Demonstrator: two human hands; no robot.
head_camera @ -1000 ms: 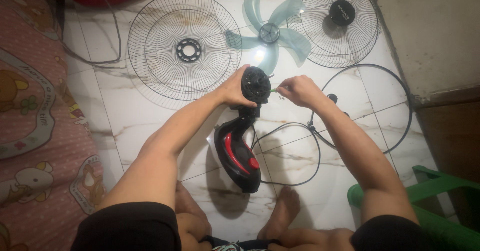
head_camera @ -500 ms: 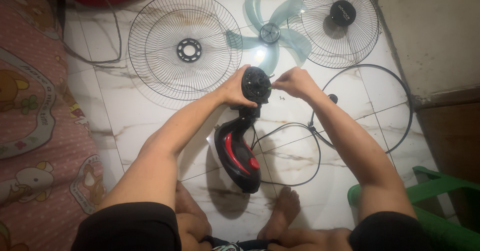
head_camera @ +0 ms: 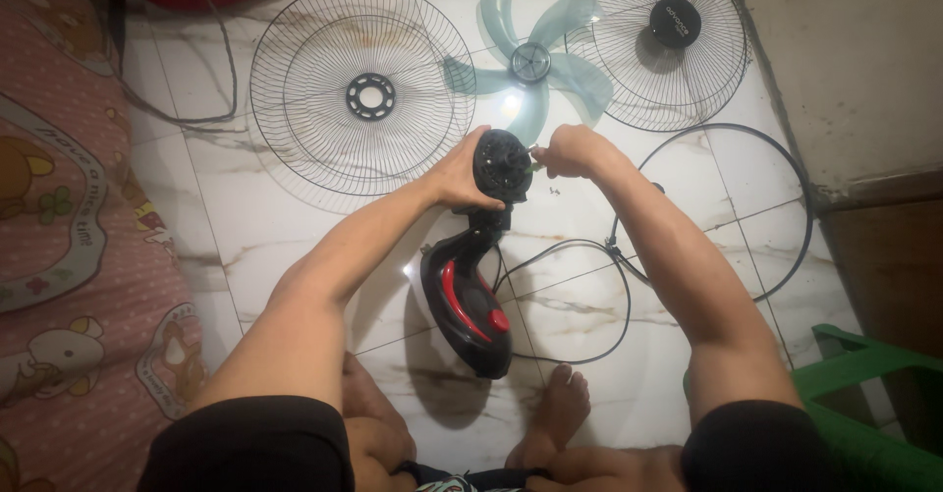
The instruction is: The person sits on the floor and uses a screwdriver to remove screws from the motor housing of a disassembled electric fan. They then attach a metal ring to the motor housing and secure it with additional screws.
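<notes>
Both hands (head_camera: 470,173) around fan motor (head_camera: 503,161), apparently.

One view only, worn on the head and tipped steeply down, almost straight at the white marble-patterned floor (head_camera: 265,237). It sits close: the person's own thighs and bare feet fill the near edge, both forearms run up from there to the middle of the frame, where the left hand (head_camera: 462,173) and right hand (head_camera: 568,150) meet at the black fan motor head (head_camera: 503,163). The far edge takes in two wire fan guards and a pale green blade. A pink patterned mat (head_camera: 69,207) closes the left side, a green plastic chair (head_camera: 864,384) the near right corner.
</notes>
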